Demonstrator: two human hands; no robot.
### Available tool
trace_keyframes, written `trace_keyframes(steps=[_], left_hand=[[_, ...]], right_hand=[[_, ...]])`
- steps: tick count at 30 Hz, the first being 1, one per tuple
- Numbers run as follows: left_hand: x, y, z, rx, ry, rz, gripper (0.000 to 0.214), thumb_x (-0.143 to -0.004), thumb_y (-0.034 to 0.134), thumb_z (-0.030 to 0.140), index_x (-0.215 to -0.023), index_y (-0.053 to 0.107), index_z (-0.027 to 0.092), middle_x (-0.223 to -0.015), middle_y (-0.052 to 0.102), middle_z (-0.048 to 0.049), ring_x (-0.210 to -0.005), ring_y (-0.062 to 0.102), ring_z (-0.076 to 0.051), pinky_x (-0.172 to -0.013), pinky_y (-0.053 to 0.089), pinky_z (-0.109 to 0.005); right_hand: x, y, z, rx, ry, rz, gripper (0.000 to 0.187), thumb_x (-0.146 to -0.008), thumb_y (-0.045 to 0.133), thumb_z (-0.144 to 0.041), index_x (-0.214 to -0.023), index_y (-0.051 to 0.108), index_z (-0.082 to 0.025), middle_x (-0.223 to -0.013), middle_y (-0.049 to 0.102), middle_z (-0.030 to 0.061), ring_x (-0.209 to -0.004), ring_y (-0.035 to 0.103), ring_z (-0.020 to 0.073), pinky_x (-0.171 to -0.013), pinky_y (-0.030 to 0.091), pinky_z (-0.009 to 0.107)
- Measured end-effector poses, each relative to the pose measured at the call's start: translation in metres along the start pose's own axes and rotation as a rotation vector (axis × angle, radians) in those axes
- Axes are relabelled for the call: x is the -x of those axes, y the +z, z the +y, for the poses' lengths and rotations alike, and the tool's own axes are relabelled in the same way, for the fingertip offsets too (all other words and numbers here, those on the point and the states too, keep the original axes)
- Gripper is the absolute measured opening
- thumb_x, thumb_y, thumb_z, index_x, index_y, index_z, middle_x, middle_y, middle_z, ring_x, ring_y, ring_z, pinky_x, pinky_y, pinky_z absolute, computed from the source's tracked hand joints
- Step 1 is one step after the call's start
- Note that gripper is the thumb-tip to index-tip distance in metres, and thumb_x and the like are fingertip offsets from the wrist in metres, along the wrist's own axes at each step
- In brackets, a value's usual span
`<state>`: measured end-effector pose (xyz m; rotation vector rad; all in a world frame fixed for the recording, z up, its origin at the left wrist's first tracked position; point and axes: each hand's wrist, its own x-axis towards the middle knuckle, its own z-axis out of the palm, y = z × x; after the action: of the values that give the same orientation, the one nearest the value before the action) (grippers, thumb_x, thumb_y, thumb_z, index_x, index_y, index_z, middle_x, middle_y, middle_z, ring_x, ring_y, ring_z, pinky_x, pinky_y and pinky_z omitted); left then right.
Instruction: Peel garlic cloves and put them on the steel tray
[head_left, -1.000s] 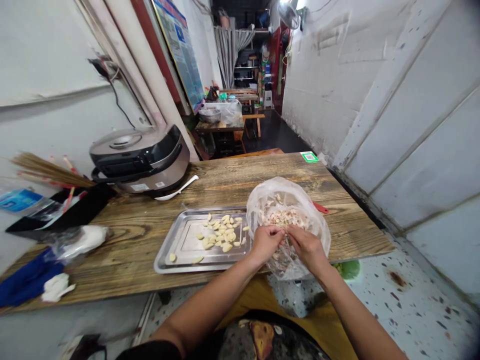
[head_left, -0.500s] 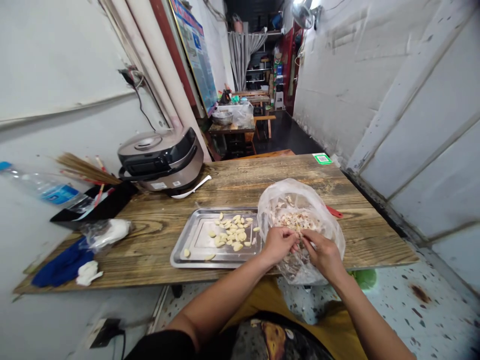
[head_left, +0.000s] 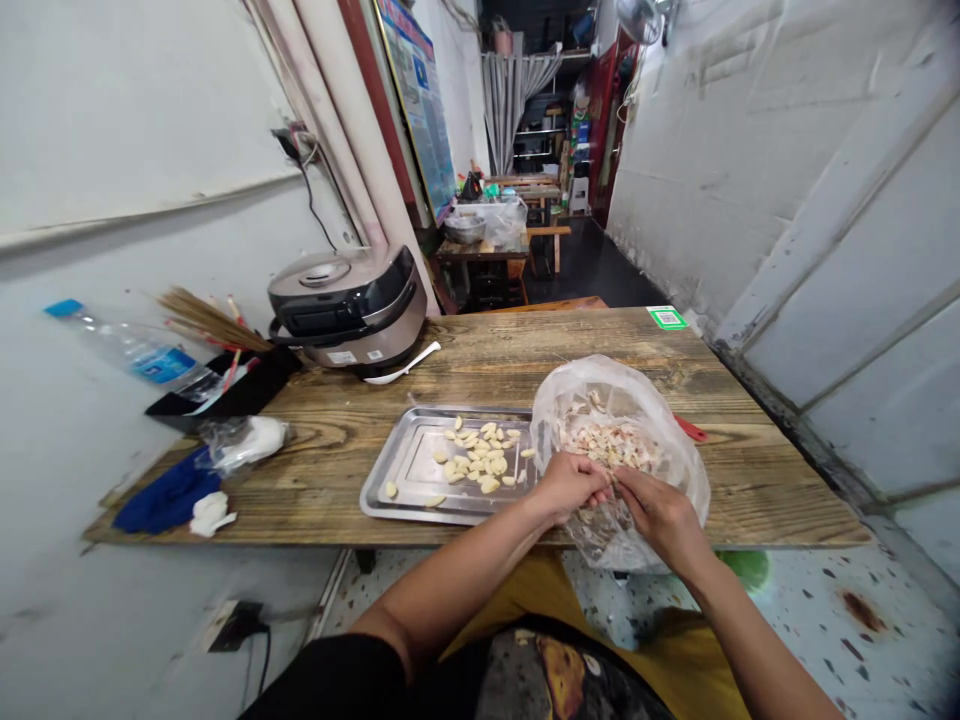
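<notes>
Garlic pieces (head_left: 611, 445) lie heaped in the open plastic bag (head_left: 684, 440), and just over them the left hand (head_left: 568, 485) and right hand (head_left: 664, 510) meet at the fingertips; from where I'm standing I can't tell whether either grips a piece. Beside the bag, pale peeled cloves (head_left: 490, 484) lie scattered on a metal tray (head_left: 405, 450). Farther along the table (head_left: 780, 490) sit a white spoon (head_left: 409, 365) and a bulky cooker (head_left: 349, 310).
</notes>
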<state>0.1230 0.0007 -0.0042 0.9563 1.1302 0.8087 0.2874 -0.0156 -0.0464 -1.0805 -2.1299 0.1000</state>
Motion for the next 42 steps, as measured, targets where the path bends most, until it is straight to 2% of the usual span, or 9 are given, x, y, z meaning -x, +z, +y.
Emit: trace_keyframes(steps=[8,13,17,22,25,28,33,38,42], left_hand=[[-0.004,0.006,0.001,-0.029,-0.035,0.062,0.015,-0.064,0.057,0.009,-0.05,0.054,0.013,-0.039,0.048,0.0051,-0.033,0.038,-0.004,-0.033,0.026,-0.015],[-0.005,0.004,0.002,-0.047,-0.025,0.061,0.014,-0.063,0.059,0.013,-0.05,0.052,0.014,-0.041,0.049,0.0043,-0.033,0.036,-0.005,-0.033,0.024,-0.016],[-0.006,0.002,0.003,-0.06,0.032,0.025,0.013,-0.062,0.059,0.017,-0.051,0.052,0.014,-0.042,0.049,0.0048,-0.034,0.034,-0.004,-0.035,0.024,-0.017],[-0.005,0.003,0.005,-0.096,0.1,0.014,0.014,-0.063,0.056,0.02,-0.052,0.049,0.015,-0.043,0.046,0.0057,-0.036,0.032,-0.004,-0.037,0.023,-0.018],[-0.003,0.003,0.004,-0.152,0.139,0.024,0.014,-0.063,0.053,0.021,-0.052,0.048,0.015,-0.044,0.046,0.0056,-0.038,0.033,-0.005,-0.039,0.025,-0.018],[-0.003,0.001,0.001,-0.245,0.207,0.07,0.012,-0.062,0.054,0.017,-0.05,0.049,0.015,-0.045,0.045,0.0062,-0.043,0.035,-0.006,-0.044,0.026,-0.018],[-0.007,-0.006,-0.004,-0.43,0.321,0.123,0.01,-0.059,0.062,0.017,-0.051,0.057,0.014,-0.049,0.051,0.0047,-0.051,0.044,-0.009,-0.051,0.031,-0.02],[-0.005,-0.001,-0.001,-0.435,0.542,0.057,0.018,-0.073,0.054,0.019,-0.079,0.071,0.017,-0.074,0.069,-0.0014,-0.068,0.059,-0.014,-0.065,0.042,-0.022],[-0.005,0.003,0.002,-0.289,0.466,0.06,0.019,-0.074,0.057,0.027,-0.076,0.072,0.015,-0.066,0.068,-0.0021,-0.061,0.058,-0.014,-0.058,0.042,-0.021]], right_hand=[[0.0,-0.001,0.0,0.01,-0.023,-0.004,0.028,-0.088,0.047,-0.02,-0.112,0.06,-0.022,-0.105,0.067,0.0067,-0.095,0.064,0.0217,-0.084,0.054,0.037],[-0.002,-0.001,-0.002,-0.08,0.06,0.039,0.026,-0.087,0.048,-0.022,-0.109,0.06,-0.019,-0.102,0.067,0.0092,-0.091,0.065,0.0216,-0.082,0.054,0.037],[-0.003,0.001,-0.002,-0.313,0.263,0.032,0.024,-0.085,0.051,-0.028,-0.104,0.061,-0.019,-0.099,0.068,0.0092,-0.088,0.065,0.0221,-0.081,0.053,0.038],[-0.011,0.006,-0.01,-0.892,0.62,0.047,0.028,-0.078,0.061,-0.039,-0.095,0.059,-0.018,-0.076,0.069,0.0055,-0.067,0.066,0.019,-0.064,0.056,0.032],[-0.016,0.004,-0.012,-1.146,0.775,0.142,0.029,-0.071,0.068,-0.04,-0.09,0.059,-0.019,-0.066,0.065,0.0016,-0.059,0.062,0.0161,-0.056,0.053,0.028],[-0.02,-0.003,-0.01,-1.28,0.867,0.251,0.029,-0.068,0.071,-0.038,-0.087,0.062,-0.018,-0.071,0.065,0.0018,-0.058,0.059,0.0133,-0.053,0.05,0.025],[-0.021,-0.011,-0.012,-1.298,0.879,0.273,0.03,-0.066,0.073,-0.036,-0.09,0.068,-0.02,-0.073,0.064,0.0004,-0.058,0.054,0.0105,-0.054,0.046,0.022],[-0.016,-0.007,-0.016,-1.15,0.793,0.201,0.03,-0.072,0.067,-0.039,-0.096,0.067,-0.02,-0.071,0.063,0.0007,-0.06,0.054,0.0127,-0.059,0.046,0.026],[-0.014,-0.008,-0.015,-0.911,0.706,0.129,0.034,-0.079,0.059,-0.041,-0.104,0.065,-0.019,-0.065,0.062,0.0005,-0.059,0.055,0.0142,-0.061,0.046,0.028]])
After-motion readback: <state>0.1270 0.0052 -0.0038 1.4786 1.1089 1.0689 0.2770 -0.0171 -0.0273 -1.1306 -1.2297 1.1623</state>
